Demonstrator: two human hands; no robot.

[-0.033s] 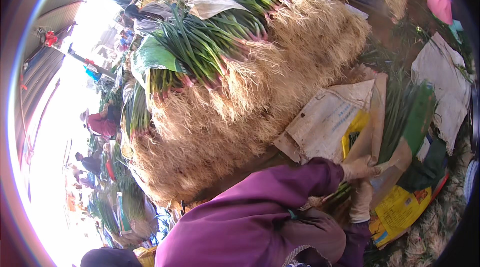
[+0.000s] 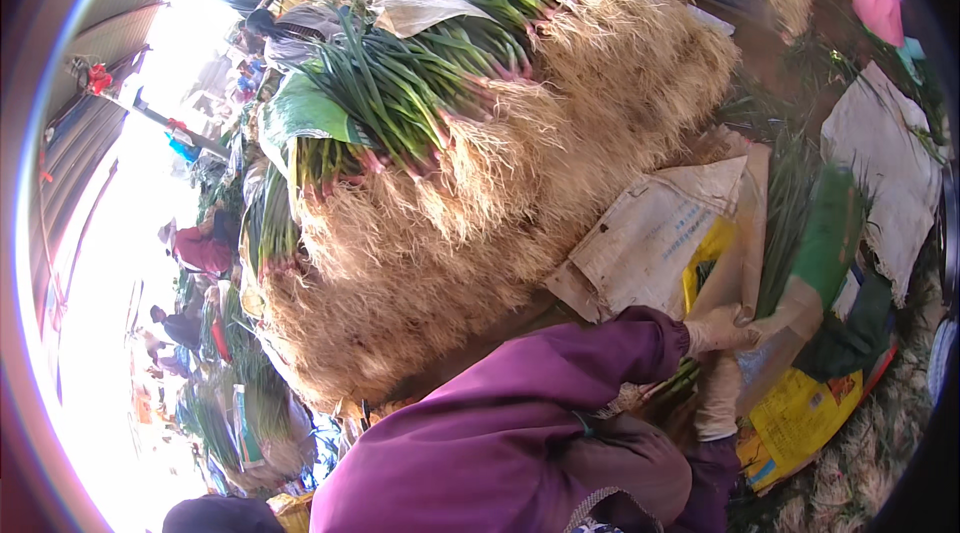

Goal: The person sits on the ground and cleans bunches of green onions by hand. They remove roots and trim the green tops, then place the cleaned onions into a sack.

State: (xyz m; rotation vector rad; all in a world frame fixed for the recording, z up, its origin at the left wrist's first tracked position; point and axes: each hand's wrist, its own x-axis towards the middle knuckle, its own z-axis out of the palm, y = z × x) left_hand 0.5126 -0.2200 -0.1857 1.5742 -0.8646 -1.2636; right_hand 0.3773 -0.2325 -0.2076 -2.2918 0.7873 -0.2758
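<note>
My left hand [image 2: 724, 329], in a pale glove, closes on the gathered edge of a tan and green woven sheet [image 2: 828, 233]. Close below it is my right hand [image 2: 716, 401], gloved too; its fingers are hidden beside the left hand and the sheet. The sheet lies around a bundle of spring onions [image 2: 788, 208], whose long green leaves point away from me. A few pale green stems [image 2: 682, 377] show near my wrists, partly covered by my purple sleeve [image 2: 560, 368].
A large stack of spring onions [image 2: 480, 203], roots toward me, fills the middle. Flattened sacks [image 2: 650, 233] lie beside the bundle, with a yellow sack [image 2: 805, 423] at right. More rooty onions [image 2: 850, 473] lie at lower right. Other people [image 2: 200, 245] are far left.
The green part of the sheet has shifted slightly left. Both hands have moved only a little, the left staying on the sheet's edge.
</note>
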